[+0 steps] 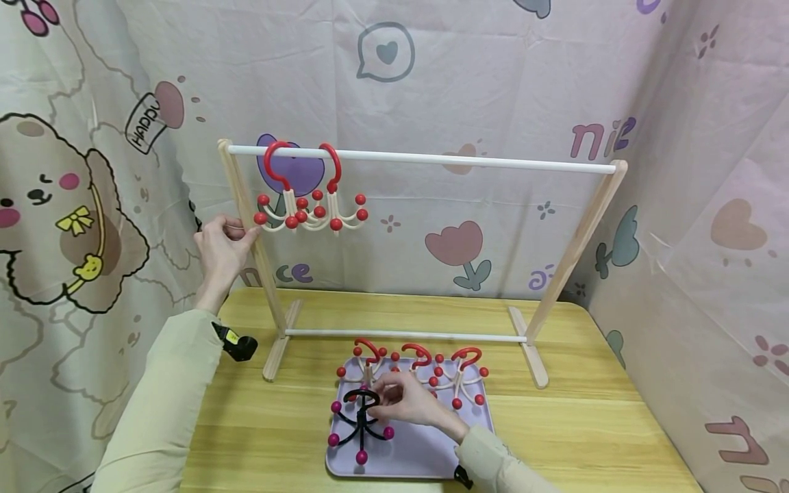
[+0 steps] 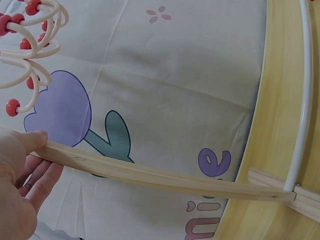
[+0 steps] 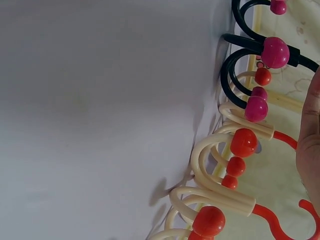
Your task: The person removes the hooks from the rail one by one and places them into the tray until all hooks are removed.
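1. Gripping the left post (image 1: 266,274) of the rack (image 1: 425,158), my left hand (image 1: 224,253) had its thumb on one side and its fingers on the other.
2. My right hand (image 1: 403,404) pinched the black hanger (image 1: 361,419) near the top of its stem, just below the hook.
3. The black hanger, its arms tipped with magenta balls, was over the left part of the tray (image 1: 419,459); I could not tell whether its arms rested there.
4. Three cream hangers (image 1: 459,380) with red hooks and red balls stood in a row along the tray's far side, beyond my right hand.
5. Two hung hangers (image 1: 333,202) of that kind were side by side on the rack's white top bar, near its left end.
6. The lilac tray lay on the wooden worktop (image 1: 277,438), in front of the lower bar (image 1: 407,335).
7. Behind the rack was a printed curtain (image 1: 530,239).
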The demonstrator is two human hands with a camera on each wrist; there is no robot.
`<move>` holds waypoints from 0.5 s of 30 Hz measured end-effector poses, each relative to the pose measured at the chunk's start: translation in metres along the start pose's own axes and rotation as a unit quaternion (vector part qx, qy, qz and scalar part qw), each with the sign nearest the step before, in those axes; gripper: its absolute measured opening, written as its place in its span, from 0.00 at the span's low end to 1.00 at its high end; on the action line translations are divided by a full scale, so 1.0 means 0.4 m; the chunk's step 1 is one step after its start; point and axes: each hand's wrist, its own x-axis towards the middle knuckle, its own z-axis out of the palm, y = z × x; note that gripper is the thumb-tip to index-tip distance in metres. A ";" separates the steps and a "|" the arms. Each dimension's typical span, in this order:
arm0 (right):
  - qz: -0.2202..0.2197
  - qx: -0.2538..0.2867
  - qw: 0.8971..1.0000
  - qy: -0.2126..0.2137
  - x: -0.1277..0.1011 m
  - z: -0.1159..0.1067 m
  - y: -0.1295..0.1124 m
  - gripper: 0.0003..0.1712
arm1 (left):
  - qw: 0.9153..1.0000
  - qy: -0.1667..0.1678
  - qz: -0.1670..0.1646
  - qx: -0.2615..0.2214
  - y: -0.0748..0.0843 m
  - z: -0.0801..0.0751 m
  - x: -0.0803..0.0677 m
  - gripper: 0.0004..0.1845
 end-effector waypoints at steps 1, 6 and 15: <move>-0.005 -0.003 1.000 0.000 0.000 -0.001 -0.001 0.13 | 1.000 0.000 -0.001 0.001 0.000 0.000 0.000 0.18; -0.015 -0.015 1.000 0.008 0.000 -0.007 -0.007 0.12 | 1.000 -0.002 -0.005 0.002 0.000 0.000 -0.001 0.18; -0.055 0.003 0.998 -0.001 0.006 -0.030 -0.036 0.12 | 1.000 0.001 0.003 0.004 -0.001 0.000 -0.001 0.17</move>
